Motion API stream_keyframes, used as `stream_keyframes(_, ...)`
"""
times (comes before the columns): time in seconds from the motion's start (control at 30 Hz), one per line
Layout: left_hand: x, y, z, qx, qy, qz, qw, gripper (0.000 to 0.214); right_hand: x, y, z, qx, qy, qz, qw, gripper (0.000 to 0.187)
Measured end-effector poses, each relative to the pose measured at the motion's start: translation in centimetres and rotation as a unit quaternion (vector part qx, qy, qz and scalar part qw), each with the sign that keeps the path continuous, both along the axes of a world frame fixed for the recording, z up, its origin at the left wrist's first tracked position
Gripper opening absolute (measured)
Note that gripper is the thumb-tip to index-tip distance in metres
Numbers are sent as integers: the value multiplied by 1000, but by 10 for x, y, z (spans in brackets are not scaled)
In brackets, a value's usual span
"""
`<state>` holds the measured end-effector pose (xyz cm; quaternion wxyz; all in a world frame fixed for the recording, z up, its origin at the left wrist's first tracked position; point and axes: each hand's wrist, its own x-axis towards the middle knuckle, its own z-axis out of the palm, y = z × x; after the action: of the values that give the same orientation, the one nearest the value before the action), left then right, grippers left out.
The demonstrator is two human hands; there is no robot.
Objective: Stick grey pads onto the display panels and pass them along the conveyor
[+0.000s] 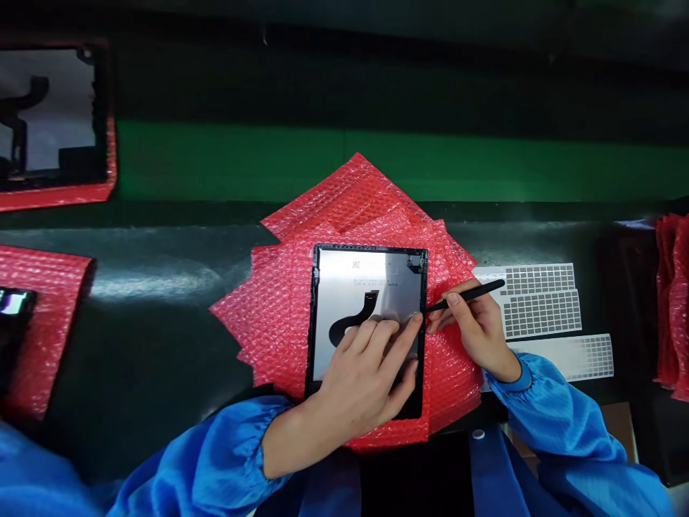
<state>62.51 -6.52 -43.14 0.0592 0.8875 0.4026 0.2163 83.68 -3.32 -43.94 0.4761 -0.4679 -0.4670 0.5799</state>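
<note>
A tablet-sized display panel [344, 273] lies with its silver back up in a black frame, on red bubble wrap. A black flex cable [369, 307] curves across its back. My left hand [366, 366] rests on the panel, index finger stretched to the right edge, thumb apart and the other fingers bent; it holds nothing. My right hand [479, 323] is closed around slim black tweezers [476, 291], whose tip meets the panel's right edge near my left index fingertip. Part of the cable and the panel's lower area are hidden beneath my left hand.
Red bubble-wrap sheets [355, 179] fan out under the panel. White sheets with rows of small grey stickers [541, 314] lie at right. Another panel [54, 136] sits upper left, and bubble wrap [59, 287] with a dark device on it lies left. More red wrap [672, 309] is far right.
</note>
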Motion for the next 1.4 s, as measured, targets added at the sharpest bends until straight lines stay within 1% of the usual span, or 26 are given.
stream_keyframes(0.07,0,0,-1,5,1,1,1000,55,1,2,2,0,1,-15,1000,31)
stream_keyframes(0.13,0,1,-1,10,1,-2,1000,53,8,3,8,13,-4,-43,999,33)
stream_keyframes(0.23,0,2,0,19,7,-4,1000,51,32,-7,20,41,-31,-71,996,32)
stream_keyframes(0.33,-1,3,1,38,19,-6,999,51,69,-36,27,50,-87,-73,992,27)
stream_keyframes(0.4,-2,3,1,50,30,-14,998,50,93,-63,24,34,-142,-54,988,23)
stream_keyframes(0.47,-4,3,0,59,37,-20,997,48,112,-88,16,7,-202,-26,979,23)
stream_keyframes(0.57,-6,1,-2,73,43,-15,996,47,127,-115,-2,-24,-263,-10,965,27)
stream_keyframes(0.63,-7,0,-4,80,50,-10,995,48,130,-124,-14,-31,-282,-3,959,29)
stream_keyframes(0.7,-8,0,-5,78,55,-13,995,49,130,-130,-23,-23,-297,1,955,32)
stream_keyframes(0.83,-9,1,-4,61,56,-18,996,49,130,-133,-32,2,-316,-2,949,35)
stream_keyframes(1.03,-9,1,-3,62,58,-22,996,51,128,-132,-28,24,-319,7,947,29)
stream_keyframes(1.17,-8,1,-1,57,50,-26,997,53,126,-129,-23,29,-328,9,944,31)
stream_keyframes(1.27,-8,2,0,57,46,-26,997,51,125,-128,-22,12,-323,13,946,34)
stream_keyframes(1.4,-8,2,0,61,51,-27,996,48,124,-125,-21,-35,-285,11,958,38)
